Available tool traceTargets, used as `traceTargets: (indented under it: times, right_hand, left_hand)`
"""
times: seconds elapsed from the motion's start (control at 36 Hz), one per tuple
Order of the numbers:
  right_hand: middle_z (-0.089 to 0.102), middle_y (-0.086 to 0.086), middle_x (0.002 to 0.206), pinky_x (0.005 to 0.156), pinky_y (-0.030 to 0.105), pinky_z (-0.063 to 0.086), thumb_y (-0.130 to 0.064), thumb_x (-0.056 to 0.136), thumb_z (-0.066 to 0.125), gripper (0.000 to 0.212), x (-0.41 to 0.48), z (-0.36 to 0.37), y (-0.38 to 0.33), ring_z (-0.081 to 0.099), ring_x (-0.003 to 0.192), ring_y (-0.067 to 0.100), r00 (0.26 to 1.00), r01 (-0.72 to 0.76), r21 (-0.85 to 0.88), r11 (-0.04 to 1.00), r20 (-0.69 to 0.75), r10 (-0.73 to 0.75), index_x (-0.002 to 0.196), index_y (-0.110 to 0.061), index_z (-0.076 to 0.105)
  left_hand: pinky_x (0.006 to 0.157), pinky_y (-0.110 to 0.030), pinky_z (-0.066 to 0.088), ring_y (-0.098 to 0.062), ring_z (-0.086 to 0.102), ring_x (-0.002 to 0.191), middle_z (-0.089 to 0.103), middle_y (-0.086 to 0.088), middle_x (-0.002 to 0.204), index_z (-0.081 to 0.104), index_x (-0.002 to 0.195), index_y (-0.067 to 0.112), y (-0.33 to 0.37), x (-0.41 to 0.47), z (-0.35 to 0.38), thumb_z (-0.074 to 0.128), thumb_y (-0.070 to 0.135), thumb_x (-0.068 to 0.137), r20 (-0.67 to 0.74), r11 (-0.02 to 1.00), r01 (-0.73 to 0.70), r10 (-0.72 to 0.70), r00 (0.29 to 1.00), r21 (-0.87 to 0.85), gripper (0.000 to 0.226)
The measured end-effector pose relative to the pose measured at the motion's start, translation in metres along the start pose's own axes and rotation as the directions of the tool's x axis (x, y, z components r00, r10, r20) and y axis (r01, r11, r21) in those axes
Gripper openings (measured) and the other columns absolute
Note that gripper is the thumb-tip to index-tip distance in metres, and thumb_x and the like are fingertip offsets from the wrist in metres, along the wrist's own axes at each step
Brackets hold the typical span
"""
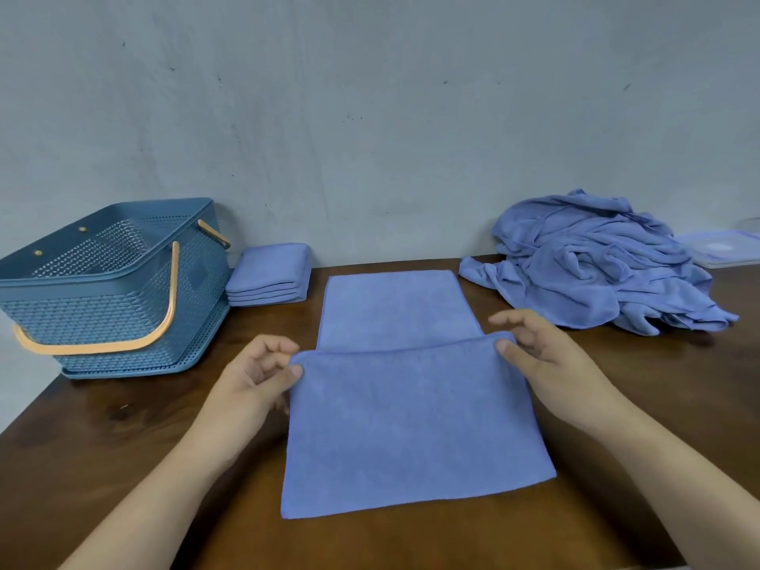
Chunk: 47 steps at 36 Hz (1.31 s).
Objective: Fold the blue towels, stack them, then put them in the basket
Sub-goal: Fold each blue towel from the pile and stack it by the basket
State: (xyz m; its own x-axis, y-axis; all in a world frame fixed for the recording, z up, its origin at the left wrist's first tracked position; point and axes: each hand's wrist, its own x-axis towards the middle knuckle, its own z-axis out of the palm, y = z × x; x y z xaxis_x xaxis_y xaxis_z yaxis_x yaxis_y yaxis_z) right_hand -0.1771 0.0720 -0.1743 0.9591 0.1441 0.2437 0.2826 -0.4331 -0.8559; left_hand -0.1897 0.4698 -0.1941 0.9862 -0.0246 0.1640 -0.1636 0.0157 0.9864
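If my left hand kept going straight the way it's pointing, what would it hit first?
Your left hand would likely cross the far half of the towel, then reach the wall; the folded stack sits left of that line.

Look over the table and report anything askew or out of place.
The towel being folded is slightly askew: its folded-over edge, pinched by the left hand and right hand, sits higher on the right. The basket seems to overhang the left edge of the table. Nothing looks spilled or damaged.

A clear plastic lid (724, 248) rests on the brown table (123, 466).
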Motion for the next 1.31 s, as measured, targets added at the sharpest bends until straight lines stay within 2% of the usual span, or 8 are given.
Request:
traceTargets:
  times: [0.06,0.14,0.25,0.5,0.67,0.78,0.86,1.31]
  right_hand:
    - [0.064,-0.027,0.069,0.068,0.014,0.041,-0.025,0.108,0.059,0.019,0.024,0.002,0.002,0.06,0.068,-0.005,0.999,-0.002,-0.004,1.0,-0.037,0.002,0.125,-0.032,0.059]
    - [0.063,-0.031,0.067,0.061,0.009,0.039,-0.022,0.108,0.058,0.016,0.065,0.005,0.008,0.058,0.065,-0.009,0.995,-0.022,-0.028,0.999,-0.102,0.019,0.123,-0.027,0.057]
    - [0.074,-0.002,0.084,0.077,0.038,0.052,-0.028,0.105,0.059,0.017,0.125,0.011,0.024,0.068,0.083,0.011,0.977,-0.058,-0.082,0.995,-0.21,0.04,0.12,-0.035,0.058]
    - [0.071,0.012,0.104,0.065,0.039,0.047,-0.019,0.107,0.052,0.027,0.216,0.037,0.074,0.065,0.083,0.032,0.958,-0.209,-0.268,0.94,-0.25,0.142,0.132,-0.014,0.058]
    - [0.055,0.017,0.13,0.082,0.043,0.049,-0.03,0.099,0.054,0.044,0.204,0.07,0.091,0.053,0.115,0.042,0.977,-0.193,-0.543,0.817,-0.185,0.108,0.143,-0.024,0.051]
    - [0.052,0.007,0.144,0.09,0.047,0.048,-0.035,0.102,0.051,0.043,0.185,0.086,0.092,0.051,0.123,0.034,0.977,-0.182,-0.71,0.68,-0.206,0.046,0.145,-0.029,0.05]
    - [0.051,0.002,0.147,0.097,0.047,0.046,-0.039,0.105,0.045,0.042,0.176,0.085,0.089,0.05,0.126,0.03,0.984,-0.167,-0.766,0.621,-0.163,0.064,0.146,-0.033,0.051]
    - [0.042,-0.012,0.158,0.113,0.038,0.04,-0.049,0.104,0.035,0.048,0.055,0.082,0.061,0.04,0.144,0.014,0.996,-0.09,-0.794,0.601,-0.087,0.034,0.15,-0.039,0.045]
  left_hand:
    - [0.069,-0.042,0.043,-0.029,0.057,0.08,0.068,-0.008,0.092,0.066,0.11,0.022,0.001,0.021,0.002,0.074,0.016,0.094,-0.053,0.999,-0.042,0.043,0.998,0.021,0.019]
    - [0.072,-0.037,0.045,-0.02,0.063,0.082,0.068,-0.002,0.089,0.063,0.113,0.02,0.004,0.057,0.008,0.067,0.005,0.102,-0.101,0.995,-0.08,0.086,0.991,0.056,0.019]
    - [0.075,-0.033,0.046,-0.008,0.064,0.079,0.067,0.009,0.088,0.061,0.112,0.03,0.003,0.119,0.013,0.067,0.013,0.102,-0.152,0.978,-0.079,0.109,0.982,0.193,0.021]
    - [0.072,-0.032,0.043,-0.026,0.063,0.099,0.058,0.004,0.094,0.053,0.124,0.015,-0.048,0.22,0.026,0.054,0.011,0.104,-0.175,0.763,0.096,0.023,0.984,0.639,0.021]
    - [0.057,-0.035,0.04,-0.025,0.062,0.079,0.067,-0.01,0.096,0.046,0.13,0.016,-0.072,0.212,0.044,0.056,0.018,0.101,-0.208,0.696,0.104,0.066,0.976,0.71,0.031]
    - [0.077,-0.043,0.05,-0.032,0.057,0.111,0.065,-0.011,0.115,0.045,0.145,0.009,-0.078,0.198,0.053,0.055,0.017,0.102,-0.137,0.528,0.022,0.181,0.974,0.849,0.045]
    - [0.088,-0.047,0.051,-0.033,0.057,0.115,0.065,-0.01,0.122,0.048,0.143,0.009,-0.073,0.187,0.054,0.055,0.018,0.101,-0.159,0.483,0.055,0.177,0.971,0.874,0.043]
    - [0.086,-0.038,0.044,-0.021,0.059,0.105,0.063,0.005,0.124,0.055,0.137,0.02,-0.067,0.054,0.044,0.063,0.027,0.098,-0.089,0.357,0.005,0.222,0.971,0.934,0.041]
